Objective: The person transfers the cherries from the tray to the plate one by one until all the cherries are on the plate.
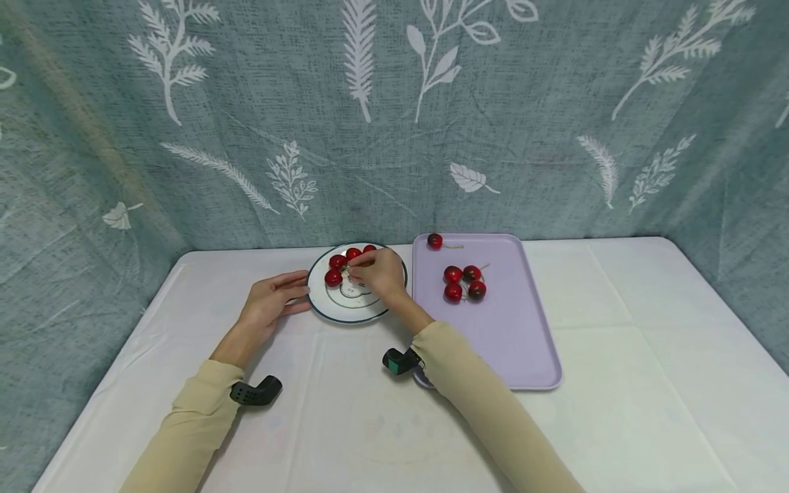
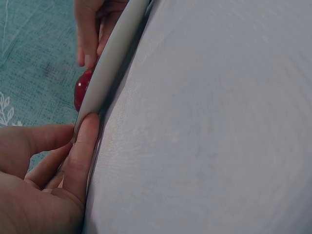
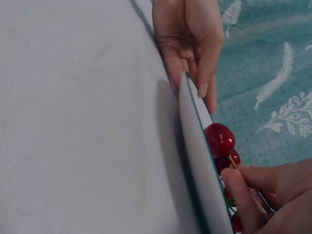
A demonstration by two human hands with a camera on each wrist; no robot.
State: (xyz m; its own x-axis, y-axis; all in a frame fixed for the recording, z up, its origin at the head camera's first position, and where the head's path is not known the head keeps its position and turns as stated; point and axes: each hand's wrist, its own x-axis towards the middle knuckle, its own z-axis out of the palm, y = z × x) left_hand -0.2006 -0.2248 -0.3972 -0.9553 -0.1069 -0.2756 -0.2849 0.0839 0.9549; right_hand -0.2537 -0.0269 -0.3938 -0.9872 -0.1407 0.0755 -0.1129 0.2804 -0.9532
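A white plate with a dark blue rim stands at the back of the table, bearing several red cherries on its far left part. My left hand holds the plate's left edge between thumb and fingers, as the left wrist view also shows. Over the plate is my right hand, its thumb and forefinger pinching a thin cherry stem. Beside those fingertips a glossy cherry rests on the plate. The right hand's fingers partly cover the other cherries.
Right of the plate lies a lilac tray. Several dark red cherries with stems are grouped on it, and a single cherry sits near its back left corner. A white cloth covers the table; a teal patterned curtain hangs behind.
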